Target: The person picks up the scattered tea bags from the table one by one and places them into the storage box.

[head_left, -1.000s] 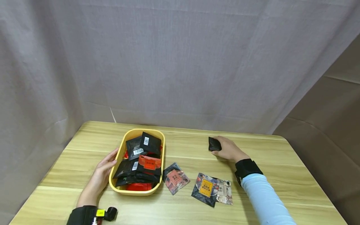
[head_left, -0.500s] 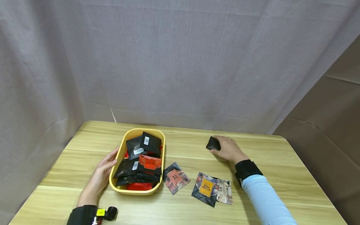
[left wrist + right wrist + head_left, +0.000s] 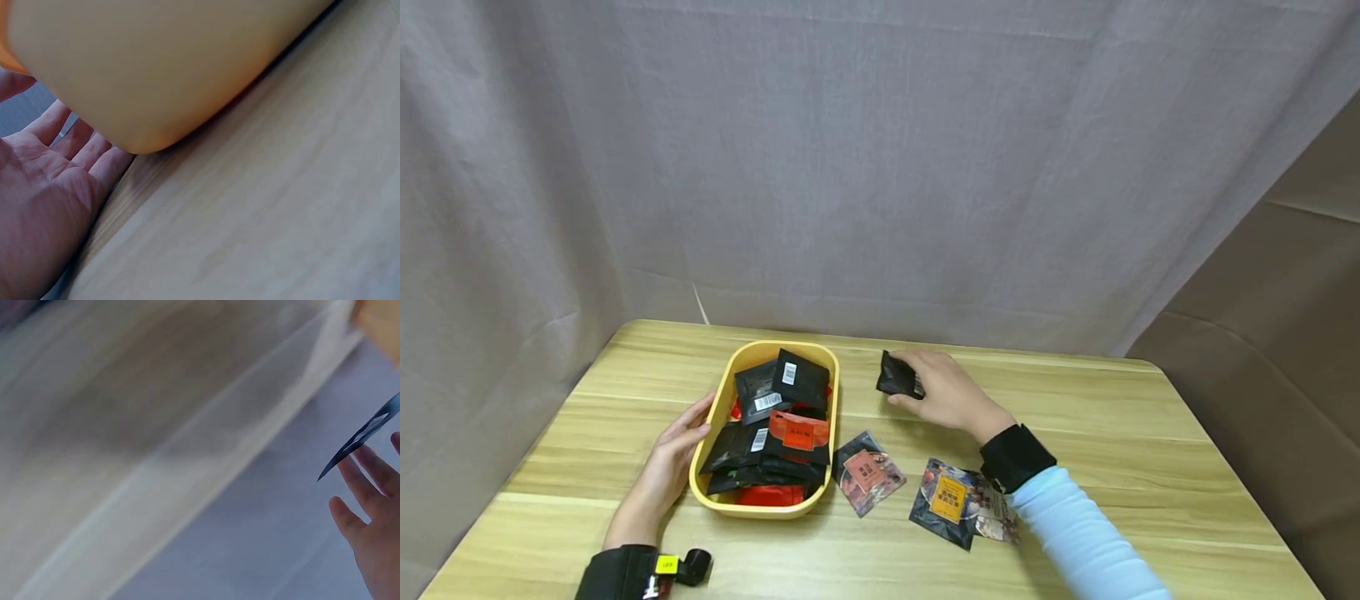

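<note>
My right hand [image 3: 951, 396] pinches a small black sachet [image 3: 897, 377] over the back of the table, right of a yellow plastic basket [image 3: 837, 375]. In the right wrist view the sachet [image 3: 362, 436] appears edge-on at the fingers. Against the basket's left side rests my left hand [image 3: 668, 454], its fingers loosely extended. The left wrist view has the palm and fingers beside the basket wall [image 3: 162, 69]. Black and red sachets fill the basket; one with a red label [image 3: 799, 433] lies on top.
A sachet with a pink label [image 3: 867, 472] lies just right of the basket. Farther right, a yellow-labelled sachet [image 3: 948, 500] overlaps a pale one [image 3: 996, 512], which the right forearm partly covers. Grey cloth [image 3: 880, 167] hangs behind the wooden table [image 3: 1150, 467].
My right hand has carried the black sachet left toward the basket, lifting it off its earlier spot. The left hand and the basket have stayed nearly still.
</note>
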### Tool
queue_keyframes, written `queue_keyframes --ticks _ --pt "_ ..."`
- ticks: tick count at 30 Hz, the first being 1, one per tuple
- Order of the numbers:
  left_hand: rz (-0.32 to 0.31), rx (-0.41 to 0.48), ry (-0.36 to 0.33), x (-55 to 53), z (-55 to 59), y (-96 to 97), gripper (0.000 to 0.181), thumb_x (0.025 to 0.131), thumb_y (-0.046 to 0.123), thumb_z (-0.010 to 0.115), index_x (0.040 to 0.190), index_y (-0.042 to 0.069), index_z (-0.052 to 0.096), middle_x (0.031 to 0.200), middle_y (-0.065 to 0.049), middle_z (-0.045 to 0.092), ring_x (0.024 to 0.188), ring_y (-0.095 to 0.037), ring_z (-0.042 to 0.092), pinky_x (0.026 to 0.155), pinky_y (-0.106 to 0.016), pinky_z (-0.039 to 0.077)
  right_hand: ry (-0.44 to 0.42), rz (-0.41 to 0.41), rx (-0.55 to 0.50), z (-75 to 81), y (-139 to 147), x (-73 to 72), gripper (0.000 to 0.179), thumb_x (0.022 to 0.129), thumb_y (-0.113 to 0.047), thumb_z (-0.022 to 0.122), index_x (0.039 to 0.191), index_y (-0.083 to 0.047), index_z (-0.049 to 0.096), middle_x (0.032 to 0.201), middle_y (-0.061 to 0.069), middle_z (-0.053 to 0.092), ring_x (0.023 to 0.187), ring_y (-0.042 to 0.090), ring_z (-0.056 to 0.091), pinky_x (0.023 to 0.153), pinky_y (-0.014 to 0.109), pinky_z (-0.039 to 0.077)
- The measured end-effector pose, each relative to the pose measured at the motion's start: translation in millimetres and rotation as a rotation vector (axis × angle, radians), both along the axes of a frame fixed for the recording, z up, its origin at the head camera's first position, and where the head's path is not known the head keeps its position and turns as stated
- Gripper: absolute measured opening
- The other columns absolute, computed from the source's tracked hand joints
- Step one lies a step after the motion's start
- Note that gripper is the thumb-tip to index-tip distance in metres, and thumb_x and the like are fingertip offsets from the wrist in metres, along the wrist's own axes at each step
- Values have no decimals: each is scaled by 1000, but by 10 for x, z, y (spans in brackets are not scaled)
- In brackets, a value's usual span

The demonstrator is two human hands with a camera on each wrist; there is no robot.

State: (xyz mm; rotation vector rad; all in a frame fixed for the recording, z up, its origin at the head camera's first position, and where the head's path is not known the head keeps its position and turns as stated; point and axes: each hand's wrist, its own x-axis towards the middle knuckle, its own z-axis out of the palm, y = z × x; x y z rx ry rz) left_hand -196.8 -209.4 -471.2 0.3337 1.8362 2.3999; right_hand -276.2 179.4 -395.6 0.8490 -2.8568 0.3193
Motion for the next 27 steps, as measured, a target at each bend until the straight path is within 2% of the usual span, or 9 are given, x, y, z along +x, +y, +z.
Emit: queue_keyframes --ticks 8,15,18,21,27 --pt "-8 -13 6 -1 -1 -27 54 99 11 35 149 -2 18 130 21 46 116 7 48 93 -6 43 61 173 -5 188 -776 271 72 83 -60 54 142 -21 39 139 5 52 127 21 45 109 46 39" --pt "2 -21 3 10 12 -73 56 100 11 35 149 -4 15 128 22 46 115 8 48 92 -6 43 119 292 34 177 -1345 429 72 85 -63 48 141 -18 40 139 4 51 125 18 45 108 41 40" --pt "-1 -28 10 24 13 -76 56 100 11 35 148 -5 14 128 23 46 115 9 48 91 -6 44 132 295 75 169 -1507 522 73 85 -63 47 142 -18 40 138 4 51 125 19 46 109 39 40" --pt "-8 -30 13 28 8 -72 55 100 11 35 149 -4 14 129 22 44 116 10 47 92 -6 43 137 263 114 159 -1606 590 75 85 -64 46 142 -16 39 137 4 52 123 19 48 108 39 41" --pt "-3 -13 23 27 -10 -57 54 99 9 34 148 -5 16 128 23 46 116 9 47 92 -6 43 126 212 138 125 -1648 626 74 85 -63 47 141 -15 40 136 4 54 122 18 49 104 39 43"
